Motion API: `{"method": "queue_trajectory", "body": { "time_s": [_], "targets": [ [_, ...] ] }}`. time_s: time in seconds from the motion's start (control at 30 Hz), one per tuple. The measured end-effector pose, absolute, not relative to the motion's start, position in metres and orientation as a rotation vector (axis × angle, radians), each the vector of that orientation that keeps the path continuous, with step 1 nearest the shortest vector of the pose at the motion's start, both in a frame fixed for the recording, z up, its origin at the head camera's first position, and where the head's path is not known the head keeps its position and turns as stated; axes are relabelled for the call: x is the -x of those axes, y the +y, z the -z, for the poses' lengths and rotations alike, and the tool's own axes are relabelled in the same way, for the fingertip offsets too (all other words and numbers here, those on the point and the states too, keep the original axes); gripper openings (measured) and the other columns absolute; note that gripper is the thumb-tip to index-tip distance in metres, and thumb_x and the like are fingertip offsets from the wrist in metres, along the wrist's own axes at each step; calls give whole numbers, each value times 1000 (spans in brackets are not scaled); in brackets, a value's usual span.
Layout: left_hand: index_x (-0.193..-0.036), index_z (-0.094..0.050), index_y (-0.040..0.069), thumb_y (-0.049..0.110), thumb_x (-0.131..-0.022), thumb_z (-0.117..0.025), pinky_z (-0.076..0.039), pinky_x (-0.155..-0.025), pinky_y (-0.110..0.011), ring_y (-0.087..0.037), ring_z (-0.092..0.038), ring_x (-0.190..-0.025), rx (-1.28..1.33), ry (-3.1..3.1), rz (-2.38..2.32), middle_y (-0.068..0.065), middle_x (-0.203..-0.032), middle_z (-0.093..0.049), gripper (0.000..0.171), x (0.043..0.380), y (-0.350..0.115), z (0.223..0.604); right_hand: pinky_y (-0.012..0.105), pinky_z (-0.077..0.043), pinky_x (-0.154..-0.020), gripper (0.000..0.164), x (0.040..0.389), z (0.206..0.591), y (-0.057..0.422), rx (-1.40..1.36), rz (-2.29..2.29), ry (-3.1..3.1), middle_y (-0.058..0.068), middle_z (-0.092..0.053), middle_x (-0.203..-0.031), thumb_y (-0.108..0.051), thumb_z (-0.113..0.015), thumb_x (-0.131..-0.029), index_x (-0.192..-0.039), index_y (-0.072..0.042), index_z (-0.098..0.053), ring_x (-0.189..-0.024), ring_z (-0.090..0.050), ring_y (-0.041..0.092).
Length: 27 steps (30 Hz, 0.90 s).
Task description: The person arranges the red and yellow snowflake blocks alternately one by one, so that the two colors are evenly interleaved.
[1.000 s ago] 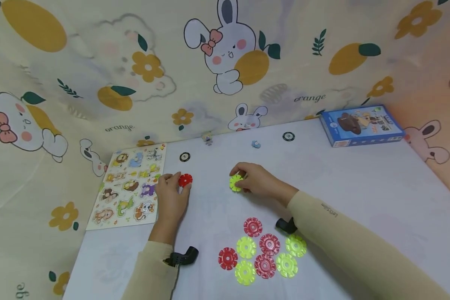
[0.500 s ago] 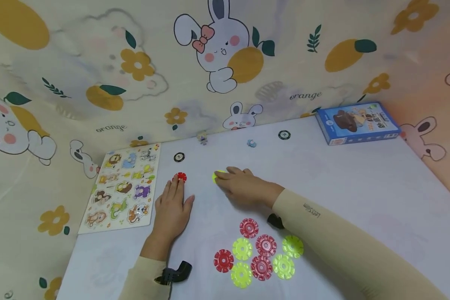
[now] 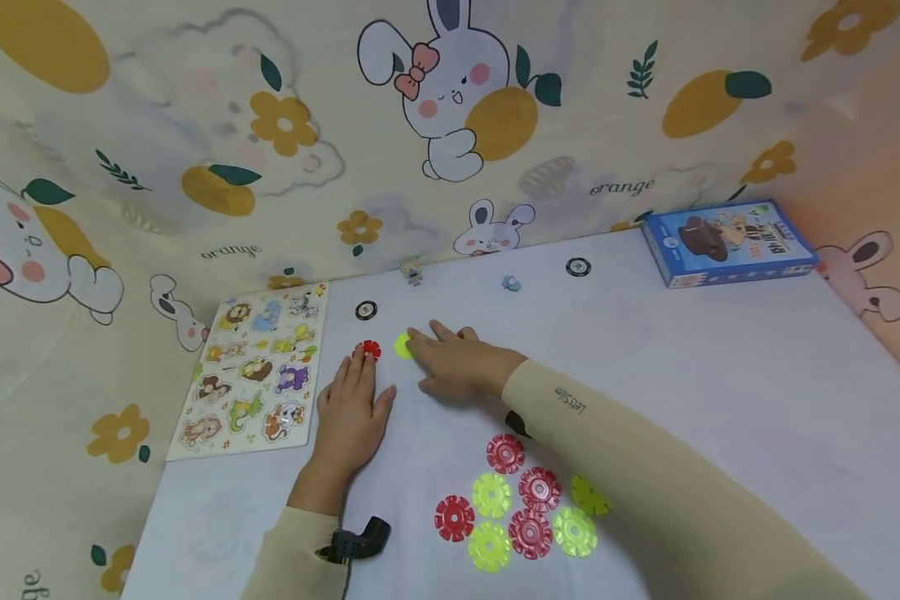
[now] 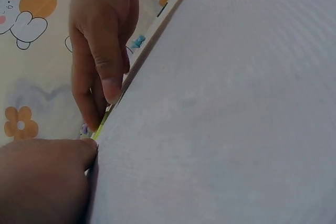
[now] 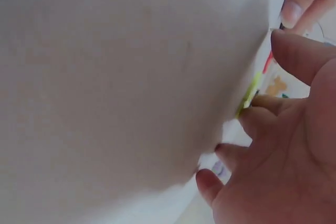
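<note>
In the head view my left hand (image 3: 351, 410) lies palm down with straight fingers, its fingertips on a red notched plastic disc (image 3: 372, 347) and hiding part of it. My right hand (image 3: 456, 363) reaches in from the right, fingers stretched out, fingertips on the edge of a yellow-green notched disc (image 3: 402, 346). The two discs lie side by side with a small gap. From the right wrist view, the yellow-green disc shows edge-on under the fingertips, the red one just past it. More red discs (image 3: 535, 533) and yellow-green discs (image 3: 492, 495) lie together near the front.
An animal puzzle board (image 3: 247, 375) lies at the left, beside my left hand. Along the back are two black round chips (image 3: 366, 310), a small figurine (image 3: 412, 271) and a small blue figure (image 3: 511, 283). A blue box (image 3: 731, 243) stands at the back right.
My right hand has moved left with the yellow-green disc, going from a pinch to outstretched fingers on it. My left hand's fingers have straightened and come down on the red disc.
</note>
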<state>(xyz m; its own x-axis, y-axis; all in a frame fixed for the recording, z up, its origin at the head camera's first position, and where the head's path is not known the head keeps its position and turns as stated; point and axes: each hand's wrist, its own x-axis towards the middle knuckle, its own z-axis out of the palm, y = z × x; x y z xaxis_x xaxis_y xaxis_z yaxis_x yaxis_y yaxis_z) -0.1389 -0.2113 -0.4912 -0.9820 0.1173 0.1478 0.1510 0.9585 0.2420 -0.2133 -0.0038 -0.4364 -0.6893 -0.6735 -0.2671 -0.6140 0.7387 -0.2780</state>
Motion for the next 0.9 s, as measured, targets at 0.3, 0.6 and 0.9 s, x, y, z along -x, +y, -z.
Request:
{"method": "queue_trajectory", "body": {
  "time_s": [0.3, 0.6, 0.9],
  "targets": [
    [-150, -28, 3, 49, -99, -42, -15, -109, -56, -28, -9, -144, 245, -3001, 394, -9, -158, -15, 70, 139, -213, 489, 64, -12, -106, 81, 216, 437, -9, 1028, 199, 2563, -6, -6, -159, -59, -57, -88, -154, -27, -21, -143, 0, 33],
    [-148, -35, 6, 47, -96, -52, -14, -111, -53, -25, -12, -143, 258, -2978, 493, -4, -157, -19, 68, 143, -214, 488, 63, -12, -106, 88, 215, 437, -16, 1017, 215, 2568, -5, -6, -159, -68, -55, -83, -153, -25, -22, -143, 0, 35],
    [-144, -40, 3, 48, -95, -52, -17, -111, -50, -26, -18, -142, 284, -2943, 579, -5, -155, -25, 68, 144, -217, 486, 62, -12, -107, 88, 216, 437, -17, 1011, 221, 2559, -5, -6, -159, -70, -52, -83, -153, -25, -23, -143, 0, 33]
  ]
}}
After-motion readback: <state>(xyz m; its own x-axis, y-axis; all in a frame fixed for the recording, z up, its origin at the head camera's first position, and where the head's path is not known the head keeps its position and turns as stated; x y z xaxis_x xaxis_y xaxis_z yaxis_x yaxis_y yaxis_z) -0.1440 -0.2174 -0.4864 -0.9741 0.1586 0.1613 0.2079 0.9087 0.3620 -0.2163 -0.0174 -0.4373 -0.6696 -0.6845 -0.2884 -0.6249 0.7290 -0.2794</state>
